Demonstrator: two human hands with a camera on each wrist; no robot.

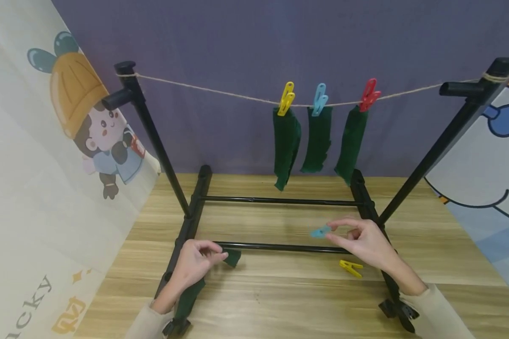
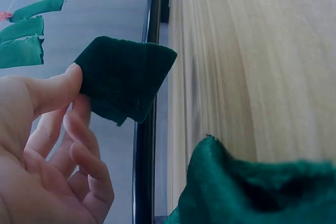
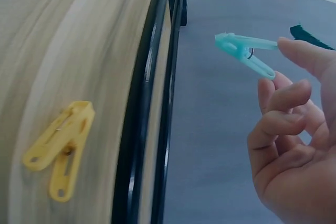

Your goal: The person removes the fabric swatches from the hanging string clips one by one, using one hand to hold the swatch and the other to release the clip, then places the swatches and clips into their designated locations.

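My left hand (image 1: 197,263) pinches a dark green cloth piece (image 2: 123,77) between thumb and fingers, over the left side of the rack's base. My right hand (image 1: 366,240) holds a light blue clothespin (image 3: 244,51) by its two handle ends, thumb on one and a finger under the other. On the wooden table below that hand lies a yellow clothespin (image 1: 350,268). Another green cloth (image 1: 189,299) is draped at the rack's left foot, beneath my left wrist. Three green cloth strips (image 1: 286,146) hang from the string, held by yellow, blue and red clothespins (image 1: 369,95).
A black rack stands on the table, its left post (image 1: 157,136) and right post (image 1: 432,155) joined by the sagging string (image 1: 203,88). Two low crossbars (image 1: 280,201) span its base. Behind it is a grey-purple backdrop (image 1: 220,42), with printed cartoon sheets on both sides.
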